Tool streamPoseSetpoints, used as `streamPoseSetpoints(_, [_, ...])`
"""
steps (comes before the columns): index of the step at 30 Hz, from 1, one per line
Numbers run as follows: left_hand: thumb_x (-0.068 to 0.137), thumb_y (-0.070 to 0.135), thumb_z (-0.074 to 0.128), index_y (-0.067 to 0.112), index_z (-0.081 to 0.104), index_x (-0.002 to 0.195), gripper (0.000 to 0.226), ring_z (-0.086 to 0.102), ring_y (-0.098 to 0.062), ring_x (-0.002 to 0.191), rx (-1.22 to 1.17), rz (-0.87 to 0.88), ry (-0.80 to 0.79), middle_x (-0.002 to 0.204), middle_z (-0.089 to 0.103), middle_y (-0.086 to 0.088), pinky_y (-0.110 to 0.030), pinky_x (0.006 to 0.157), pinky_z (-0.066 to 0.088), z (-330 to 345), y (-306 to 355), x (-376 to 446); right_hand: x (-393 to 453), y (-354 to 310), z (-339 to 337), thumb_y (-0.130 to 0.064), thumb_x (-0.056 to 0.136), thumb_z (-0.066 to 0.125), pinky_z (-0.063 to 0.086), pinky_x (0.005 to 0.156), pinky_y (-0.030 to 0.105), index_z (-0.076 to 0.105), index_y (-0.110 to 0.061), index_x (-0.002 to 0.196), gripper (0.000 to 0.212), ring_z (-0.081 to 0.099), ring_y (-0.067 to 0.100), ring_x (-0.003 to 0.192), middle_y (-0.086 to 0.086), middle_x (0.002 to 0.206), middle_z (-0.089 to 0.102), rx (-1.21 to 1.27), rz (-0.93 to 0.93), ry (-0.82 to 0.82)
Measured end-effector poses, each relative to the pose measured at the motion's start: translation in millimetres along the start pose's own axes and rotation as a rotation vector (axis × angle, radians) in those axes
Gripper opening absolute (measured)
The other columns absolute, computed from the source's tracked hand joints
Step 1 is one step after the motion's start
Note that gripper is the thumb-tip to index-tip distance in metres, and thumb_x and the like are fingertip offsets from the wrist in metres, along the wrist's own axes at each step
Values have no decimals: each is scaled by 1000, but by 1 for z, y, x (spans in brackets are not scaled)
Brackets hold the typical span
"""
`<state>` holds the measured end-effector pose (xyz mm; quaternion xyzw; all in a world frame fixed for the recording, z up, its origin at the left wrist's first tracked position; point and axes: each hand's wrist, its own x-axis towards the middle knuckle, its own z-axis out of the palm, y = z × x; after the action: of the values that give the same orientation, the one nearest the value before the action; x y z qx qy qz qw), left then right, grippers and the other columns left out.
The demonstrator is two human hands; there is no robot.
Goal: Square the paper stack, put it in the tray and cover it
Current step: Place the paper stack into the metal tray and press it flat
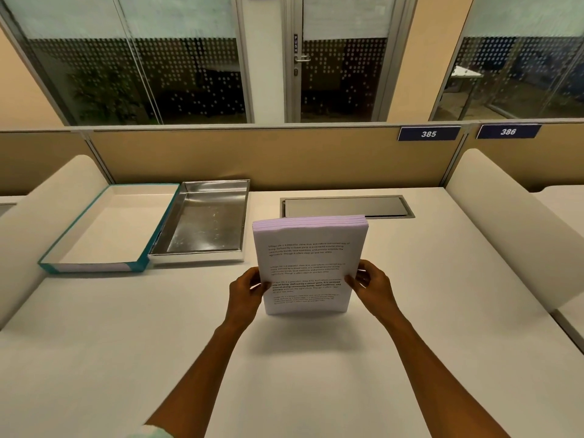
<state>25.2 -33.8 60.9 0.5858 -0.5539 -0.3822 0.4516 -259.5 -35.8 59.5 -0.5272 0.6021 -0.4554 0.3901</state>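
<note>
Paper stack (308, 267) upright on desk (126, 358), bottom edge down so sheets can settle flush. My left hand (245, 294) and right hand (371, 286) clasp its side edges. Silver tray (243, 216) and teal lid (94, 267) wait empty, far left.

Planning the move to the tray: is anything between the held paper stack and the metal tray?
Nothing visible. The paper stack, held upright by both hands, has bare desk between it and the empty metal tray to its left.
</note>
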Motion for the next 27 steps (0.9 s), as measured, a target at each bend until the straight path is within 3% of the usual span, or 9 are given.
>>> streamPoseSetpoints(3, [84, -4, 65, 13, 65, 111, 32, 64, 1, 88, 30, -5, 0, 99, 66, 11, -1, 69, 49, -3, 0, 4, 3, 0, -3, -11, 84, 72, 56, 73, 11, 63, -18, 109, 28, 68, 10, 95, -5, 106, 70, -2, 3, -10])
streamPoseSetpoints(8, [81, -6, 67, 11, 68, 107, 31, 66, -1, 84, 45, -1, 5, 99, 68, 6, -4, 69, 52, -6, 3, 9, 9, -3, -7, -10, 81, 75, 57, 73, 14, 66, -23, 99, 24, 69, 3, 89, -13, 97, 71, -14, 14, -23])
streamPoseSetpoints(13, [77, -8, 68, 7, 71, 103, 30, 70, -12, 85, 38, -16, 0, 97, 73, -2, -24, 82, 57, -7, 10, 15, 18, -11, -11, -11, 81, 76, 54, 71, 12, 66, -24, 99, 24, 68, 1, 85, -14, 93, 70, -89, 0, -55])
streamPoseSetpoints(17, [76, -6, 71, 1, 70, 105, 30, 70, -16, 85, 81, 12, 0, 99, 74, -7, -30, 86, 57, -10, 20, 24, 28, -23, -16, -13, 83, 74, 52, 70, 12, 65, -22, 103, 24, 67, 4, 85, -11, 95, 68, -132, -29, -91])
streamPoseSetpoints(24, [79, 4, 73, -5, 65, 111, 34, 71, -30, 97, 61, -60, -43, 109, 72, -17, -42, 90, 56, -29, 41, 44, 50, -52, -17, -16, 86, 71, 57, 88, 41, 63, -6, 119, 35, 68, 27, 98, 7, 112, 70, -72, -29, -214])
streamPoseSetpoints(27, [81, 5, 72, -7, 62, 114, 37, 70, -33, 98, 20, -112, -85, 112, 70, -20, -46, 90, 56, -41, 43, 46, 55, -60, -9, -16, 86, 71, 58, 86, 43, 63, -3, 121, 38, 68, 30, 101, 10, 114, 69, -32, 3, -275])
